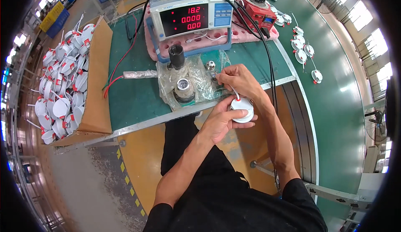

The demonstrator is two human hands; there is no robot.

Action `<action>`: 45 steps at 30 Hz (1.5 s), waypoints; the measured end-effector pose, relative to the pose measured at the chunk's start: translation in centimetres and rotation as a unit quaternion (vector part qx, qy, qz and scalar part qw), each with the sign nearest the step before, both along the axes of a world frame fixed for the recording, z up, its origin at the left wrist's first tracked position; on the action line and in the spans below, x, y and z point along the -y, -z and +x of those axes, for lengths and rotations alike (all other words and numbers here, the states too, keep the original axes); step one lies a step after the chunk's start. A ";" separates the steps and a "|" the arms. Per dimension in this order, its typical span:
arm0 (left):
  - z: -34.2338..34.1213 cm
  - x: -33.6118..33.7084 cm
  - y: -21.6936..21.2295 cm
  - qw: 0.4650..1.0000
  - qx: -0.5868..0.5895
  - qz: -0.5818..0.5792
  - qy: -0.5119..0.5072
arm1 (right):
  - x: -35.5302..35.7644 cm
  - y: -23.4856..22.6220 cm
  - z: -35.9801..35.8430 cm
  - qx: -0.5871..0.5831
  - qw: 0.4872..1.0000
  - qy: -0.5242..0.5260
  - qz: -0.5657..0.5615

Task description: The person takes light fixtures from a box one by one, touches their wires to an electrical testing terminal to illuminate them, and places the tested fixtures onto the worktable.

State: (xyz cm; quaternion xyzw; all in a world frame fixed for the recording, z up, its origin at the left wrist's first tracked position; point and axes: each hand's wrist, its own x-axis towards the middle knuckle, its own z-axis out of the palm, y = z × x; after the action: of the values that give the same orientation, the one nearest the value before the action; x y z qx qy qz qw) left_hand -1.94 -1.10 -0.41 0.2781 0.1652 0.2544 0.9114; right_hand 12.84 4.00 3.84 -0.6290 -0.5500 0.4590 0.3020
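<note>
- Beyond the right edge of the near worktop (142,94) ran a long worktop (334,119), with spread units (300,56), white and round, laid loosely, perhaps for easy picking.
- At the near worktop's left edge stood a cardboard box (97,81) piled with heaped units (62,107), probably set there to leave elbow room.
- Along the back edge, a meter (192,19) with red digits was propped over a pink foam pad (246,36), likely for cushioning, its screen facing the person.
- Near the back right corner sat a red device (257,13).
- By the front edge, clear film (167,92) wrapped a fixture, perhaps as protection.
- Below that edge, toward the right corner, the left grip (221,121) grasped the held unit (242,110), thumb across its face, seemingly to steady it.
- Just above, the right grip (240,81) seemed pinched on the white cord (235,91), presumably to guide its end; fingertips partly hid it.
</note>
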 end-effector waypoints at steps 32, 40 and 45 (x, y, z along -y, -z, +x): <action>0.5 -1.4 0.6 0.999 0.009 -0.034 -0.001 | -1.0 1.0 0.4 -0.030 0.999 0.012 0.005; 0.9 -1.1 0.2 0.999 0.013 -0.051 -0.004 | -0.7 1.0 0.6 -0.023 1.000 0.013 0.011; 0.8 -1.1 1.2 0.999 0.013 -0.030 -0.001 | -0.7 0.7 0.3 -0.015 1.000 0.014 0.006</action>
State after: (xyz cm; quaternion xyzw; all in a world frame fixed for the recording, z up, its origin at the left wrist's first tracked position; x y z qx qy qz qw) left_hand -1.14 0.01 -1.56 0.2473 0.1611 0.2540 0.9211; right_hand 13.14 4.66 3.14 -0.6279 -0.5397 0.4605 0.3201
